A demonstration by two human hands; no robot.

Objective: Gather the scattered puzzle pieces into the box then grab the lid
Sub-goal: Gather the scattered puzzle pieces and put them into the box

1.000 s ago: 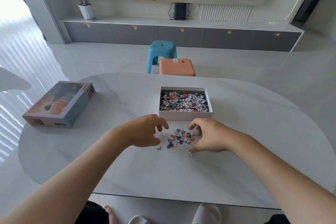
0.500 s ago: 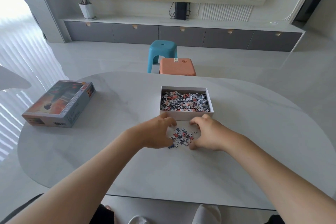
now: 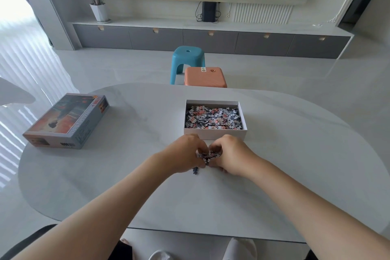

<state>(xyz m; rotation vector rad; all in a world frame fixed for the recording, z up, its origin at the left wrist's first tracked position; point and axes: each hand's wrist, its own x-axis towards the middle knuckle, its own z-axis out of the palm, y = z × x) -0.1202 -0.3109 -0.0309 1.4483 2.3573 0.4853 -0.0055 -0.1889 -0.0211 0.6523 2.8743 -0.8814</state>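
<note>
Head view, left hand: we see our left hand (image 3: 185,154) low over the table, fingers and thumb curled inward round the left side of the loose pieces.
Right hand: our right hand (image 3: 230,156) mirrors it, fingers curled round the right side of the same heap, knuckles up.
Loose pieces: the loose pieces (image 3: 207,157) are a small bunched heap squeezed in the narrow gap between our two hands, where the fingertips almost meet. The heap sits just in front of the box, outside it.
Stray piece: one dark stray piece (image 3: 195,170) lies flat on the table at the near side of the left hand, outside our grip.
Box: the open white box (image 3: 215,135) stands just beyond our knuckles. We cannot tell whether the hands touch its near wall. The boxed pieces (image 3: 213,119) cover its floor.
Lid: the lid (image 3: 67,120) lies picture side up at the far left of the table, turned at a slant, close to the left edge and well apart from both hands and the box.
Table: the pale oval table (image 3: 147,196) shows bare surface between lid and box, to the right of the box, and from our hands back to the near edge.
Edges: the near edge runs under our forearms. The box sits a little in from the far edge.
Beyond the table: a blue stool (image 3: 187,59) and an orange stool (image 3: 204,78) stand just past the far edge, behind the box.
</note>
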